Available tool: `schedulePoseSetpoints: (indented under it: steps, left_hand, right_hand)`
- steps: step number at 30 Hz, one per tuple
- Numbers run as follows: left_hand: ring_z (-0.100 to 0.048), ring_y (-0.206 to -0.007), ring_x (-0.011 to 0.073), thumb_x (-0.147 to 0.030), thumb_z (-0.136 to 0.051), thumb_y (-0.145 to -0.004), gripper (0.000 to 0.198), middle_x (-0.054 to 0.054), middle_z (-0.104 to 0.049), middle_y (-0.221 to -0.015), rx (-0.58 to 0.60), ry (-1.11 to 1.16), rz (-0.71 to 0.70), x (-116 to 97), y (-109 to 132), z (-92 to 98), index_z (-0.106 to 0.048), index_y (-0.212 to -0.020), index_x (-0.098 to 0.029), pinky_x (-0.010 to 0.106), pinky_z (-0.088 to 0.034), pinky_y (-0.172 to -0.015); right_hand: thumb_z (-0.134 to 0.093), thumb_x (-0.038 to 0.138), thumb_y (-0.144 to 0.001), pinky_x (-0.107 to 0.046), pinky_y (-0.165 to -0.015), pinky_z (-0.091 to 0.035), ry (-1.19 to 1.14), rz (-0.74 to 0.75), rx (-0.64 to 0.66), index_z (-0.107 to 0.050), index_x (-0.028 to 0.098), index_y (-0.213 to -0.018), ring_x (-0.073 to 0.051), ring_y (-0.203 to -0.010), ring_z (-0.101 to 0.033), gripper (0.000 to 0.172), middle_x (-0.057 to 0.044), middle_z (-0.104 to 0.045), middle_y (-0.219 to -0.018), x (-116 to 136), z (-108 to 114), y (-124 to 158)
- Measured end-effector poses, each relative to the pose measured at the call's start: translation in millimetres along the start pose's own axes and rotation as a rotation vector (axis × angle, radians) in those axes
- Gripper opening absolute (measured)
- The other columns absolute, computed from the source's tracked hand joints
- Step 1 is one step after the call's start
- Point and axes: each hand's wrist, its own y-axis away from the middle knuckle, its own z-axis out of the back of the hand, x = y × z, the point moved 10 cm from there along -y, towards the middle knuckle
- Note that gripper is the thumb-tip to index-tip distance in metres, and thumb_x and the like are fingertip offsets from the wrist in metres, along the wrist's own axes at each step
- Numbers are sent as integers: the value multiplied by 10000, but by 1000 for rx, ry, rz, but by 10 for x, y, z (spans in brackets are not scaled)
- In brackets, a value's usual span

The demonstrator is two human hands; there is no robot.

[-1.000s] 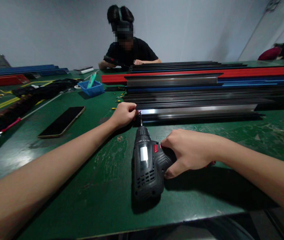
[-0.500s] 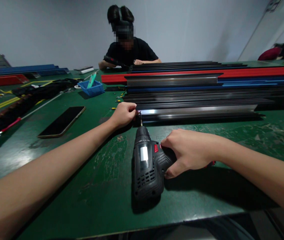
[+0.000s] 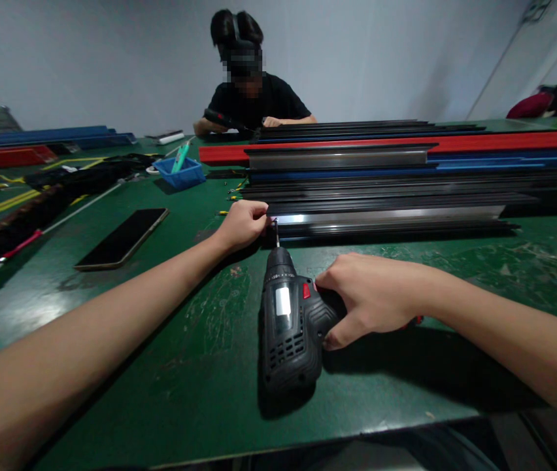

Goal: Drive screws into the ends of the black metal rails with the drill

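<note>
My right hand (image 3: 361, 301) is wrapped round the handle of a black cordless drill (image 3: 288, 327), which lies on its side at the table. Its bit (image 3: 277, 234) points away from me and meets the near left end of a metal profile (image 3: 386, 217) with a shiny face and black edges. My left hand (image 3: 244, 226) is closed at that same end, fingertips pinched beside the bit tip. Whether those fingers grip the profile or a small part at its end is hidden. Short yellow-tipped wires (image 3: 223, 212) stick out just behind the left hand.
Black, blue and red profiles (image 3: 357, 140) lie stacked behind. On the left of the green table (image 3: 200, 340) are a phone (image 3: 121, 239), a blue basket (image 3: 180, 173) holding a green-handled tool, and dark bundles with yellow wires (image 3: 63, 190). Across the table a person (image 3: 259, 98) holds another drill.
The drill's chuck collar looks slightly turned, and the bit looks a little different. Both hands and the profile stay in place.
</note>
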Motion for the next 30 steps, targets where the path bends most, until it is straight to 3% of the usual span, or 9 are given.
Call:
schedulePoseSetpoints:
  steps: [19, 30]
  left_hand:
    - [-369, -560, 113, -254, -558, -749, 279, -21, -422, -505, -13, 23, -14, 20, -1, -5, -416, -515, -199, 270, -239, -566]
    - [-352, -565, 110, -243, -557, -763, 290, -27, -399, -509, -3, 10, 1, 19, -2, -6, -417, -514, -195, 272, -240, -569]
  right_hand:
    - [-767, 642, -732, -316, -504, -286, -16, 0, 8, -706, 171, -831, -149, -537, -417, 485, -5, -598, -658, -4, 4, 4]
    - [-774, 633, -730, -304, -485, -284, -21, 9, -1, -660, 187, -784, -140, -527, -402, 463, 24, -538, -620, -1, 10, 8]
